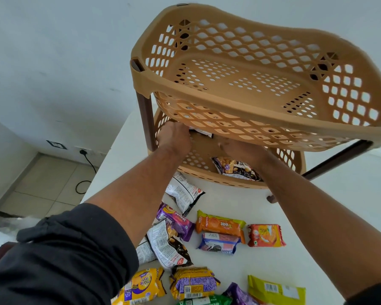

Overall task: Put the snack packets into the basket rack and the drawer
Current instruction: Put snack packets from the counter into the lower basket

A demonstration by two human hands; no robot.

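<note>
Both hands are reached into the lower basket (207, 170) of the tan rack (240, 84). A black-white packet (201, 134) is held by the left hand (174, 137). The right hand (242, 150) grip cannot be told. Risk: the nut packet (235, 169) at the near rim could be knocked out. Many packets are left on the near table (317, 216).

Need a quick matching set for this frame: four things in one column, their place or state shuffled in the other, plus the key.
Things:
1. top basket
2. dark peanut packet
3. orange biscuit packet
4. left hand

Places or states:
A. lying on the white table, outside the rack
B. nothing visible in it
C. lying in the lower basket
D. reaching into the lower tier at a small black-and-white packet

Pairs: 1-B, 2-C, 3-A, 4-D
</note>
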